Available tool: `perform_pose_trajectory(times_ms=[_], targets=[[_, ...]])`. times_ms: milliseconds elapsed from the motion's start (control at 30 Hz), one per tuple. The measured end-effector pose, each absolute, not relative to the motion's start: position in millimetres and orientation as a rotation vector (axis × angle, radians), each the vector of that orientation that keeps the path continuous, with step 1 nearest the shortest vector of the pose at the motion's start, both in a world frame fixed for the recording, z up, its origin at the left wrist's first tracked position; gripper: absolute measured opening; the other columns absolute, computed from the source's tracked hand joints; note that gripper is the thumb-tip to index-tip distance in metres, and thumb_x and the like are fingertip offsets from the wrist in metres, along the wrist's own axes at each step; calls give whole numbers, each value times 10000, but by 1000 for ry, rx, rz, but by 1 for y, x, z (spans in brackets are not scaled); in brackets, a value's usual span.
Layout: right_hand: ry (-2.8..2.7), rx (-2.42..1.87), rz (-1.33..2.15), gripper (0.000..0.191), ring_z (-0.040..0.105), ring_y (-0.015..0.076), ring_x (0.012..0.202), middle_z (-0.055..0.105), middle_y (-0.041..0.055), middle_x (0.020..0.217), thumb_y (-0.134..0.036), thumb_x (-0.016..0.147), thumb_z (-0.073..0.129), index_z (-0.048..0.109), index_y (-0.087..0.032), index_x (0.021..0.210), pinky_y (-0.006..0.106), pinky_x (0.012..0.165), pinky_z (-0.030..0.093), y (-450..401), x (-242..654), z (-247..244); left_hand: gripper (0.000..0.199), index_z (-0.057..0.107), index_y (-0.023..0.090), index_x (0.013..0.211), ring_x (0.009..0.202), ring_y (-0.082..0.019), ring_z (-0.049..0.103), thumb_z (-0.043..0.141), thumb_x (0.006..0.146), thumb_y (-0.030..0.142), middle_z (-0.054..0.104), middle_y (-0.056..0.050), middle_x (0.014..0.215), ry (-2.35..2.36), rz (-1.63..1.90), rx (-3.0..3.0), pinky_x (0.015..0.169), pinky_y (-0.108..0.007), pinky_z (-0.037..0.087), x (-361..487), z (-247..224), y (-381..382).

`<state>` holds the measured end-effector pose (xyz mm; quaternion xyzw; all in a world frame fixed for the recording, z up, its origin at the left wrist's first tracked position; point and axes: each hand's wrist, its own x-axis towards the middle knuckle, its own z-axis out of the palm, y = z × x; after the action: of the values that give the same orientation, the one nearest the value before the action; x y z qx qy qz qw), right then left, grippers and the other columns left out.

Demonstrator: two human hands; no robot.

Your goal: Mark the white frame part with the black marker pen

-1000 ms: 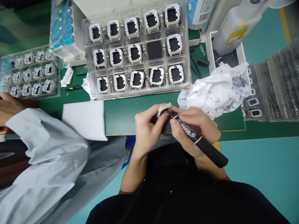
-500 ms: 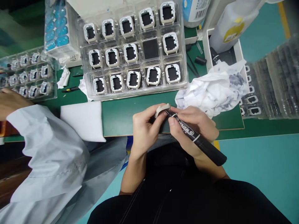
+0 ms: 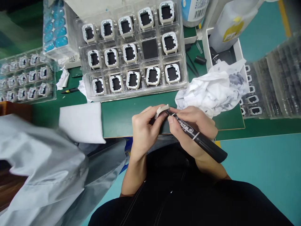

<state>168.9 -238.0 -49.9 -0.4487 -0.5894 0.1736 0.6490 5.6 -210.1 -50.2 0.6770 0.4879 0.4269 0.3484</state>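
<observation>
1. Green worktop [image 3: 117,122] is running across the head view, with turquoise floor [image 3: 261,157] showing beyond its near edge.
2. Towards its far side, a clear plastic tray [image 3: 141,92] is holding white-rimmed square frames [image 3: 173,82], its separate compartments probably keeping them from rubbing. One compartment in the middle row is showing its dark bottom.
3. Just above the near edge, the left hand [image 3: 144,130] is pinching a curved pale part [image 3: 161,110] between thumb and fingers, presumably to steady it while turning it towards the pen.
4. Beside it, the right hand [image 3: 201,122] is closing around a black marker [image 3: 195,134] in a writing hold, apparently for fine control. Its nib is pointing at the part, though whether it is touching is hard to tell behind the fingertips.
5. Crumpled white cloth [image 3: 211,89] is lying just beyond the right hand, conveniently close for wiping.
6. To the left, a co-worker's grey sleeve [image 3: 54,163] is reaching past a flat white cloth [image 3: 81,122].
</observation>
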Motion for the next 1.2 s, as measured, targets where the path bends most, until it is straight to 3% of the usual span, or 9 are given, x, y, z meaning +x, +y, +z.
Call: perform_pose_trajectory(times_ms=[400,900,1067,1200], targets=[[-1361,-1082,404,222,910,250,934,850,8,935,-118,953,858,715,-282,999,375,752,720,-239,168,-48,197,918,266,1190,735,-180,677,761,1121,363,858,-53,947,1285,1090,1835,728,-324,553,5,-50,-212],[-1327,-1076,424,196,906,251,904,840,-6,898,-140,954,855,720,-281,965,370,746,721,-237,167,-50,211,915,254,1187,723,-165,645,744,1127,362,848,-48,952,1310,1094,1834,706,-307,532,8,-50,-214],[-1313,-1098,471,181,918,271,939,857,-5,917,-202,962,881,724,-290,949,381,776,744,-239,168,-49,189,912,236,1040,669,-155,591,826,1073,401,713,-3,742,1292,1048,1627,621,-283,475,7,-47,-212],[-1269,-1109,506,174,915,271,944,862,0,929,-225,970,881,727,-301,942,388,790,754,-239,166,-48,233,903,222,943,736,-177,658,954,963,449,761,-24,799,1220,1022,1388,647,-276,544,7,-43,-208]])
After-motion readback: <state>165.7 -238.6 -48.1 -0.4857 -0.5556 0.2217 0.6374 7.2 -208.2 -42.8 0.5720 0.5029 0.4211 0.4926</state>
